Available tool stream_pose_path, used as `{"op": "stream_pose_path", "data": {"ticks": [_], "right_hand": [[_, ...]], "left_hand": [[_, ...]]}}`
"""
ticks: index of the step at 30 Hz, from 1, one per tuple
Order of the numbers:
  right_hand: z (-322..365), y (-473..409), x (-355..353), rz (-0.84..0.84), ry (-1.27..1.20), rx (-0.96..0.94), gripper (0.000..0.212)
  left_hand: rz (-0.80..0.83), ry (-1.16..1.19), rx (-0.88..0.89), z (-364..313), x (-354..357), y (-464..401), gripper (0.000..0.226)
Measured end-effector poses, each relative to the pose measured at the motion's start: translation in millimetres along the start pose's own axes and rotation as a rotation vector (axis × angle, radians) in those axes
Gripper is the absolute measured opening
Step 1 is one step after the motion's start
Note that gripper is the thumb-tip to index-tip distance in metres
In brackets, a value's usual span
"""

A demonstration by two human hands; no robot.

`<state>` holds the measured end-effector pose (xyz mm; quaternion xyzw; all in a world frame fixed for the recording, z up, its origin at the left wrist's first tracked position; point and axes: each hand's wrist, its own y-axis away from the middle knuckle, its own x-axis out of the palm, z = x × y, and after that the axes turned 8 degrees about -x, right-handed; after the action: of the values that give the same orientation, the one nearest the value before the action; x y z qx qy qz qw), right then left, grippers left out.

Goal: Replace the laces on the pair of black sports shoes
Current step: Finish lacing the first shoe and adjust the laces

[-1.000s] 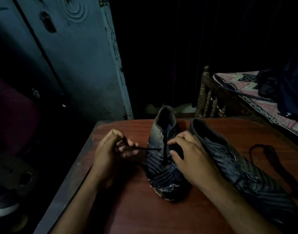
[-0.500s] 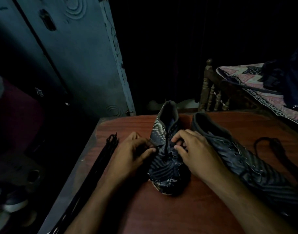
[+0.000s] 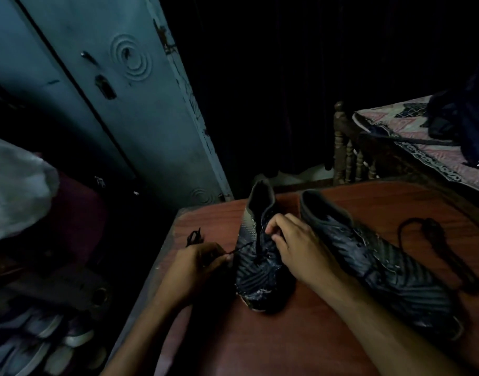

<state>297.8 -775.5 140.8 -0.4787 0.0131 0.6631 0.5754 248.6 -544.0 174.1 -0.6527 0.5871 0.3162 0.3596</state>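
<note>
Reddish-brown and dimly lit, the wooden table (image 3: 300, 343) carries two black sports shoes: the left shoe (image 3: 260, 256) stands toe toward the person, the right shoe (image 3: 374, 256) just beside it. Left hand (image 3: 197, 270) pinches a black lace (image 3: 241, 249) running taut from the left shoe's eyelets, while right hand (image 3: 295, 248) has fingertips closed at the shoe's throat (exactly what they grip is too dark to tell). A loose lace (image 3: 433, 251) lies beyond the right shoe.

Two shoes (image 3: 262, 256) side by side on table (image 3: 300, 337)
</note>
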Motion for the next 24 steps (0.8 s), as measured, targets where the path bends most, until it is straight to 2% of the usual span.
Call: {"op": "stream_pose_path", "data": {"ticks": [5, 9, 13, 17, 19, 22, 24], "right_hand": [[-1.9, 1.6, 3.3, -0.010, 0.002, -0.015, 0.016], [-0.5, 3.1, 8.3, -0.002, 0.041, -0.015, 0.015], [2.6, 4.7, 10.1, 0.025, 0.076, -0.008, 0.015], [3.0, 7.7, 10.4, 0.060, 0.091, -0.003, 0.013], [5.4, 7.0, 8.4, 0.065, 0.088, 0.000, 0.012], [8.2, 5.7, 7.7, 0.047, 0.092, -0.008, 0.006], [8.4, 5.2, 8.0, 0.042, 0.091, -0.004, 0.005]], "left_hand": [[-0.017, 0.381, -0.172, -14.3, -31.4, 29.4, 0.034], [0.064, 0.534, -0.135, -14.5, -54.5, 51.2, 0.053], [0.068, 0.656, -0.076, -28.5, -70.6, 66.3, 0.049], [0.067, 0.830, -0.033, -49.0, -85.8, 74.2, 0.080], [0.094, 0.854, 0.032, -61.6, -91.1, 75.8, 0.072], [0.139, 0.906, 0.117, -81.6, -95.0, 75.4, 0.039], [0.153, 0.941, 0.174, -95.6, -95.8, 72.3, 0.035]]}}
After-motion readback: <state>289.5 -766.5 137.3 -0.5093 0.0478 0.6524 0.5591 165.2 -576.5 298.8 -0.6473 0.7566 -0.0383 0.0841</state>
